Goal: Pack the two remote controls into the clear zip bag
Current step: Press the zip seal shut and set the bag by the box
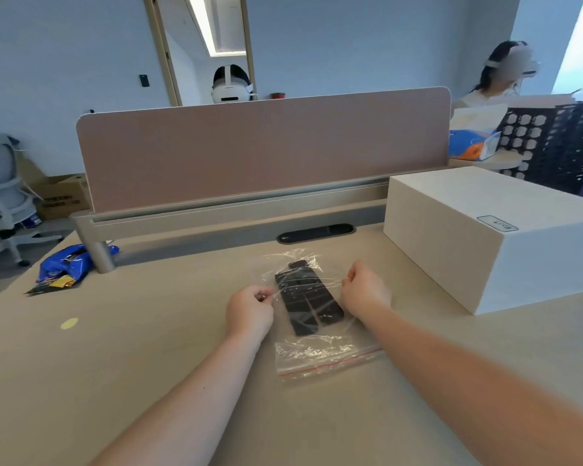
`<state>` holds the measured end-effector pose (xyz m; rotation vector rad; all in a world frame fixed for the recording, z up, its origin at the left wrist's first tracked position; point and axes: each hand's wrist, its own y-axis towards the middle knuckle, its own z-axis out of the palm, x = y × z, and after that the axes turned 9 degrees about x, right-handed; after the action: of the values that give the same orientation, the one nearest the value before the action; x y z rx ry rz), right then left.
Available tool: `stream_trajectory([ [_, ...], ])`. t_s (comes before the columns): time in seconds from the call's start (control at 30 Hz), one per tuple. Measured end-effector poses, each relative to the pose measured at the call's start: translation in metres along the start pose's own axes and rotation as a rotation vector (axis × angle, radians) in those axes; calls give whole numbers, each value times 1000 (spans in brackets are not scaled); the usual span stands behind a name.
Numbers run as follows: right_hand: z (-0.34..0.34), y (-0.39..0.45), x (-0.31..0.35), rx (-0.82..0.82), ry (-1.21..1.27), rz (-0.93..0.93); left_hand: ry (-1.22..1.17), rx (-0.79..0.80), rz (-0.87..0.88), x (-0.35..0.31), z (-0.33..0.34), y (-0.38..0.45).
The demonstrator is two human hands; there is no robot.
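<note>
A clear zip bag [320, 356] lies flat on the desk in front of me, its red zip strip at the near end. Two black remote controls, the left one [295, 306] and the right one [320, 295], lie side by side inside the bag, long ends pointing away from me. My left hand [249, 312] pinches the bag's left edge beside the remotes. My right hand [366, 287] pinches the bag's right edge. Both hands are closed on the plastic.
A large white box [485, 237] stands on the desk to the right. A blue snack packet [64, 267] lies at the far left by the partition post. A brown partition [263, 149] closes off the back. Two people sit beyond it.
</note>
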<state>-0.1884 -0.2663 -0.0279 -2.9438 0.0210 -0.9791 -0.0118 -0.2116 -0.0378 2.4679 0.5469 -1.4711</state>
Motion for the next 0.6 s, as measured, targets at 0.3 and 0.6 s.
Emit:
stream_trajectory([
  [0.3, -42, 47, -35, -174, 18, 82, 68, 103, 117, -35, 69, 44],
  [0.6, -53, 70, -48, -311, 10, 139, 139, 84, 148, -55, 112, 68],
])
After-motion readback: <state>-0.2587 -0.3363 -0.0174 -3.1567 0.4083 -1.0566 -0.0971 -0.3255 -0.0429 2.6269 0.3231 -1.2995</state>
